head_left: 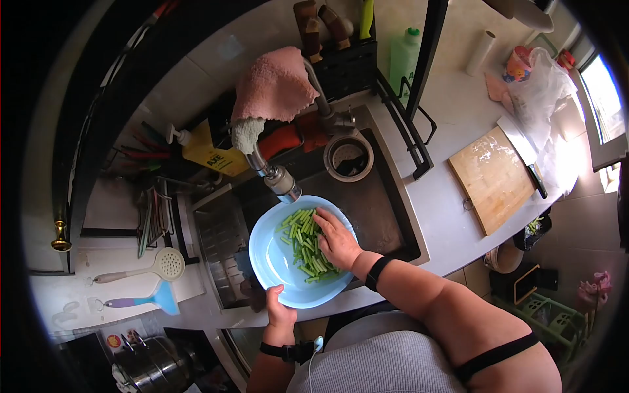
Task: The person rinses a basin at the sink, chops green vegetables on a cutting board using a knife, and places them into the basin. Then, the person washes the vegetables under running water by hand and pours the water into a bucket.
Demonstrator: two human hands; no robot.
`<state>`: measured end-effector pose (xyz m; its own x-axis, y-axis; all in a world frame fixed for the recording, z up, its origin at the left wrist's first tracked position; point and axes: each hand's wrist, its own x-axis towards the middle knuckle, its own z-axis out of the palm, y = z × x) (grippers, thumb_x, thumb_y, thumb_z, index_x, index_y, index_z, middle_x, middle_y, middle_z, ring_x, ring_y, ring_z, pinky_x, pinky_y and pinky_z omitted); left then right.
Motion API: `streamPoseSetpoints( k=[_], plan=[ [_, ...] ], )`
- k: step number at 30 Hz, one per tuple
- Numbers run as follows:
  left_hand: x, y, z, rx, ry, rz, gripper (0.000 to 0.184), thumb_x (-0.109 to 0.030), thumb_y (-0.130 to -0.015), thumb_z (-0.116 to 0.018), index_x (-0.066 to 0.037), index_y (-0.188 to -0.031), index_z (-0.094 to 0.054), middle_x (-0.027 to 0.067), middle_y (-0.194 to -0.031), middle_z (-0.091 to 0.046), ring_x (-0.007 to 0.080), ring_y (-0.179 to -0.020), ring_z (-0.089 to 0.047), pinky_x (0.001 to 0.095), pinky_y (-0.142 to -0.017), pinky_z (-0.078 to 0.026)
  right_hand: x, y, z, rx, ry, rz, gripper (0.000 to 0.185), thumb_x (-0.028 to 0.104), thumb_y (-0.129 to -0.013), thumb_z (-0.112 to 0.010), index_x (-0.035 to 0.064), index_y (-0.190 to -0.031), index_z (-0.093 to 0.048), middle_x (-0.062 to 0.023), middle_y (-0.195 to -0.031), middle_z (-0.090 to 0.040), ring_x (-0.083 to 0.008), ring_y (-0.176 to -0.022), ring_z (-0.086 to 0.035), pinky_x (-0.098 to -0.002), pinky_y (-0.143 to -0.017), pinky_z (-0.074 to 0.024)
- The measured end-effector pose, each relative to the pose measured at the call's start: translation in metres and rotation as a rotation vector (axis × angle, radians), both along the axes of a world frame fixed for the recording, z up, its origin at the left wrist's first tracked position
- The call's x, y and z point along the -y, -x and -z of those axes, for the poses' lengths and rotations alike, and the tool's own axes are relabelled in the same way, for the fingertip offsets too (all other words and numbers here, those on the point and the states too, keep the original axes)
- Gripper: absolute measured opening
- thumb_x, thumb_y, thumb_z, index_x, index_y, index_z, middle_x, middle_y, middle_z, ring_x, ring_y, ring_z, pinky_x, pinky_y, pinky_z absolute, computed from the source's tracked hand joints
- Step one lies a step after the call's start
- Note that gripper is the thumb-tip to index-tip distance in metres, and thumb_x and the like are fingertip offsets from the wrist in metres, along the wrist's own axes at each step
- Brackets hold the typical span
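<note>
A light blue bowl (267,252) is over the front part of the sink, under the faucet spout (283,185). Cut green stems (304,245) lie inside it, mostly toward its right side. My left hand (280,309) grips the bowl's near-left rim, thumb over the edge, the other fingers hidden beneath. Inside the bowl's right side, my right hand (337,241) rests on the stems with its fingers stretched out. No water stream can be made out between spout and bowl.
A cutting board (491,180) and a knife (538,180) lie on the right counter. A drain basket (348,157) sits in the sink (386,216). Black rack (419,154) stands at the sink's right edge. Yellow bottle (213,154) is behind; a pot (154,367) is lower left.
</note>
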<state>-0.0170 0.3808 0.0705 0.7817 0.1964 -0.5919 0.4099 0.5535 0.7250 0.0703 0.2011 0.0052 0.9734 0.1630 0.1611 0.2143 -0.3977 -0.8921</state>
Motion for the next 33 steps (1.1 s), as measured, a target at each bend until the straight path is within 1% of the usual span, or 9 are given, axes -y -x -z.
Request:
streamPoseSetpoints(
  k=[14, 18, 20, 23, 25, 27, 30, 31, 33],
  plan=[
    [-0.004, 0.007, 0.006, 0.001, -0.004, -0.004, 0.053, -0.021, -0.07, -0.05, 0.0, -0.118, -0.044, 0.0113, -0.11, -0.051, 0.0273, -0.103, -0.049, 0.0398, -0.092, -0.037, -0.001, 0.003, -0.001, -0.033, 0.007, -0.027, 0.048, 0.006, -0.079, -0.049, -0.0006, -0.125, -0.039, -0.0212, -0.132, -0.035, -0.0357, -0.12, -0.037, -0.0386, -0.102, -0.0319],
    [-0.001, 0.007, 0.005, 0.0, 0.003, -0.014, 0.054, -0.022, -0.069, -0.05, 0.0, -0.119, -0.044, 0.0121, -0.111, -0.051, 0.028, -0.104, -0.049, 0.0402, -0.092, -0.038, -0.003, 0.006, -0.008, -0.043, 0.057, -0.028, 0.048, 0.007, -0.078, -0.05, -0.0015, -0.124, -0.04, -0.0216, -0.131, -0.036, -0.0359, -0.119, -0.039, -0.0379, -0.101, -0.0328],
    [-0.004, 0.008, 0.011, 0.029, 0.026, 0.01, 0.059, -0.025, -0.069, -0.048, 0.0, -0.123, -0.041, 0.0132, -0.118, -0.05, 0.0305, -0.108, -0.048, 0.0416, -0.094, -0.037, -0.007, 0.008, -0.011, -0.062, 0.077, -0.018, 0.048, 0.008, -0.078, -0.051, -0.0018, -0.123, -0.04, -0.0221, -0.13, -0.037, -0.036, -0.118, -0.04, -0.0376, -0.101, -0.0331],
    [-0.006, 0.01, 0.021, 0.037, 0.09, -0.012, 0.06, -0.026, -0.069, -0.048, 0.0, -0.123, -0.041, 0.0138, -0.119, -0.05, 0.0309, -0.109, -0.048, 0.0419, -0.094, -0.037, -0.009, 0.011, -0.017, -0.06, 0.185, -0.001, 0.048, 0.009, -0.073, -0.055, -0.0019, -0.118, -0.047, -0.0239, -0.125, -0.041, -0.0357, -0.117, -0.041, -0.0367, -0.101, -0.0331],
    [-0.005, 0.008, 0.022, 0.027, 0.062, 0.013, 0.061, -0.028, -0.069, -0.047, 0.0, -0.124, -0.041, 0.0147, -0.119, -0.05, 0.0316, -0.109, -0.048, 0.0415, -0.095, -0.037, -0.01, 0.015, -0.022, -0.082, 0.311, -0.011, 0.049, 0.012, -0.071, -0.058, -0.001, -0.117, -0.049, -0.0225, -0.126, -0.041, -0.036, -0.119, -0.039, -0.0386, -0.102, -0.0311],
    [0.004, 0.003, 0.011, 0.023, 0.057, 0.059, 0.062, -0.03, -0.067, -0.049, -0.002, -0.122, -0.043, 0.0137, -0.118, -0.05, 0.0317, -0.108, -0.048, 0.0421, -0.094, -0.036, -0.001, 0.022, -0.049, -0.08, 0.507, -0.068, 0.049, 0.017, -0.07, -0.06, 0.0016, -0.116, -0.052, -0.021, -0.127, -0.041, -0.0366, -0.122, -0.035, -0.0429, -0.103, -0.028],
    [0.006, -0.001, 0.007, -0.001, 0.059, 0.151, 0.066, -0.033, -0.067, -0.049, -0.003, -0.125, -0.04, 0.0138, -0.121, -0.049, 0.032, -0.11, -0.046, 0.0436, -0.094, -0.036, 0.005, 0.036, -0.057, -0.072, 0.556, -0.093, 0.046, 0.024, -0.07, -0.061, 0.0046, -0.111, -0.058, -0.0195, -0.128, -0.041, -0.0364, -0.124, -0.033, -0.0478, -0.103, -0.0258],
    [0.005, -0.003, 0.007, -0.003, 0.055, 0.179, 0.066, -0.033, -0.067, -0.049, -0.003, -0.125, -0.04, 0.0138, -0.121, -0.048, 0.0321, -0.111, -0.046, 0.0438, -0.094, -0.036, 0.009, 0.042, -0.057, -0.087, 0.564, -0.056, 0.046, 0.024, -0.07, -0.061, 0.0046, -0.111, -0.058, -0.0195, -0.128, -0.041, -0.0364, -0.124, -0.033, -0.0478, -0.103, -0.0258],
    [0.004, -0.006, 0.013, 0.005, 0.07, 0.236, 0.067, -0.034, -0.067, -0.049, -0.003, -0.126, -0.039, 0.0136, -0.122, -0.047, 0.0321, -0.111, -0.046, 0.0442, -0.094, -0.036, 0.013, 0.05, -0.058, -0.084, 0.627, -0.088, 0.046, 0.024, -0.07, -0.06, 0.0045, -0.111, -0.058, -0.0196, -0.128, -0.041, -0.036, -0.124, -0.032, -0.0472, -0.102, -0.0268]
  ],
)
